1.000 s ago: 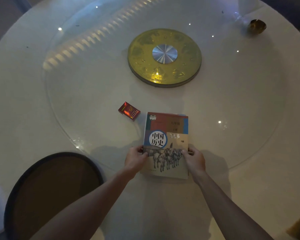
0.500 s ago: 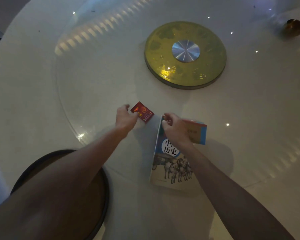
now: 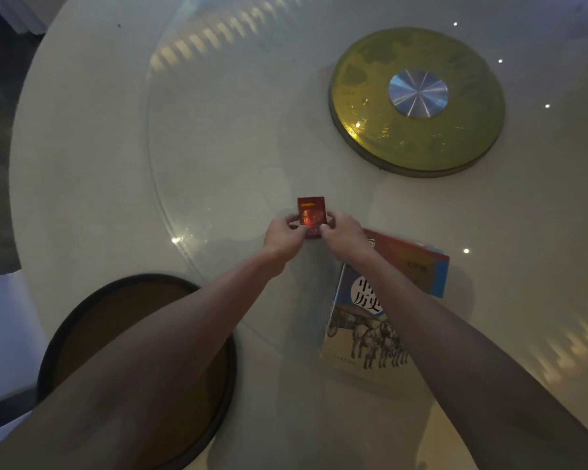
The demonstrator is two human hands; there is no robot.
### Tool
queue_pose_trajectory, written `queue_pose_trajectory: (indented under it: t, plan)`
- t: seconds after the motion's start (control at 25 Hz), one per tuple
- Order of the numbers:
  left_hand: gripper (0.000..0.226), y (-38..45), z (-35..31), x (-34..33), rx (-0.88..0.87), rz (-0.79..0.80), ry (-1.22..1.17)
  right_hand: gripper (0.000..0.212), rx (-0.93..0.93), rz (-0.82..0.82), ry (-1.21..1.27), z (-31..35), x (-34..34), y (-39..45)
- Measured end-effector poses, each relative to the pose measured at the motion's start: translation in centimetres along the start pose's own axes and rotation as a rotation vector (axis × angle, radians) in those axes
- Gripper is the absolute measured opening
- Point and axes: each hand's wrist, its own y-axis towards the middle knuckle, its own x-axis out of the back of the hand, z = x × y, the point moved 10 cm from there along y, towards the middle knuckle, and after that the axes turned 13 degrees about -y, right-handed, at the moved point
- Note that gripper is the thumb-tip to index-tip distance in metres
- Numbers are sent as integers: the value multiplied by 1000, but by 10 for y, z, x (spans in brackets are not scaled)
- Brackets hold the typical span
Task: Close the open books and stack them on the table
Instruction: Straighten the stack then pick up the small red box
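Red and glossy, the small booklet (image 3: pixel 311 217) now sits pinched between both my hands, upright to my view and lifted toward me, where a moment ago only my left hand (image 3: pixel 283 236) was reaching for it flat on the table (image 3: pixel 82 157). My left fingers clamp its left edge, thumb on the cover; my right hand (image 3: pixel 345 237) has come off the textbook and grips the right edge the same way, fingertips together on the card. Whether it is a little book or just a packet I cannot tell in this dim light.

Just behind my right wrist, toward my body, the history textbook (image 3: pixel 367 320) lies closed with its horse-cart cover up. Under it, poking out beyond my right forearm, is a second closed book (image 3: pixel 418 266) with an orange and blue cover, skewed rather than squared.

Both big books look shut and already piled, so I judge the stacking nearly done. What I hold seems the last piece, to be laid on top, and the pile below could use straightening.

Far beyond my fingertips sits the gold turntable hub (image 3: pixel 416 103).
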Motion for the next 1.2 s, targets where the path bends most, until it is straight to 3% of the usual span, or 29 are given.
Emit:
queue_pose_trajectory:
  t: [0.2, 0.48, 0.68, 0.92, 1.2]
  plan:
    - [31, -15, -4, 34, -84, -22, 64, 19, -187, 2, 405, -5, -27, -23]
    - [28, -66, 15, 131, -144, -98, 155, 15, -230, 294, 716, 57, -109, -88]
    - [26, -105, 46, 202, -172, -91, 347, 33, -238, 462, 769, 96, -183, -142]
    - [28, -132, 98, 253, -149, -92, 435, 17, -302, 586, 813, 121, -239, -195]
    - [29, -133, 125, 269, -148, -121, 431, 48, -381, 586, 839, 122, -271, -208]
